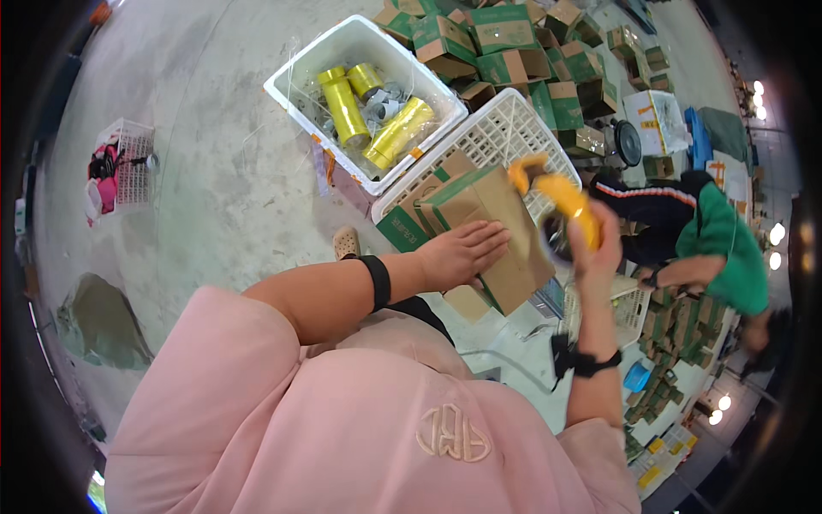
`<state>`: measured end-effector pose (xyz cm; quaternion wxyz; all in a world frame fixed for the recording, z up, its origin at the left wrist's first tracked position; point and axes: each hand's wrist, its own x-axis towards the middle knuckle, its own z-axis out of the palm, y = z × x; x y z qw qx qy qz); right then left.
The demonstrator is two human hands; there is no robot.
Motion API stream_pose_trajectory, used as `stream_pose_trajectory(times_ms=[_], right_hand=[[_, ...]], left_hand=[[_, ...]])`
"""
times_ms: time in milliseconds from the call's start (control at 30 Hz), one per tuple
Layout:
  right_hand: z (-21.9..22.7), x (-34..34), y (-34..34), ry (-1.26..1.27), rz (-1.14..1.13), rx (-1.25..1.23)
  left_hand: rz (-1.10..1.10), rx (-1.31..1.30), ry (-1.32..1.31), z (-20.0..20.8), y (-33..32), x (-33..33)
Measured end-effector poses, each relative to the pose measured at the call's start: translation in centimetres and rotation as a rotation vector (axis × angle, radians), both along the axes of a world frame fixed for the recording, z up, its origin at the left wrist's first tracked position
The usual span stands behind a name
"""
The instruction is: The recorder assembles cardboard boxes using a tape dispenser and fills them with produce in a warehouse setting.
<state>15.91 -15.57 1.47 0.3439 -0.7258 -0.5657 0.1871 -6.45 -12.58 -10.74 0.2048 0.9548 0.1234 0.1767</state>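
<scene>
My left hand (467, 251) lies flat on a brown and green cardboard box (501, 227), its fingers stretched across the upper face. To the right, my right hand (597, 244) is wrapped round an orange-yellow tape dispenser (561, 193), slightly smeared by motion. A dark round part, which looks like the tape roll, shows beside my fingers. The dispenser is held just past the box's right edge; whether it touches the box I cannot tell. Under and beyond the box is a white plastic crate (514, 111), with more green-brown cardboard (407, 227) against the box's left side.
A white foam bin (295, 81) holds several yellow tape rolls (344, 107). Many green-brown boxes (505, 34) are heaped beyond the crate. At the right another person in a green shirt (728, 244) bends over. A white basket (135, 163) stands at the far left.
</scene>
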Motion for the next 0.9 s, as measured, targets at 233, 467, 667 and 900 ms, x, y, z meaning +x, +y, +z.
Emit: stream_pose_trajectory(times_ms=[233, 467, 667, 900], right_hand=[[-0.5, -12.7, 25.8, -0.653, 0.619, -0.640], [-4.7, -15.5, 23.3, -0.854, 1.034, -0.965], [8.4, -9.3, 12.6, -0.704, 0.756, -0.596], [4.2, -1.5, -6.5, -0.538, 0.429, -0.306]], left_hand=[[0.003, 0.009, 0.034, -0.2, 0.1, -0.5], [0.048, 0.027, -0.108, -1.3, -0.6, 0.6], [0.088, -0.098, -0.394, -0.7, 0.2, -0.8], [0.096, 0.043, -0.335, -0.9, -0.2, -2.4]])
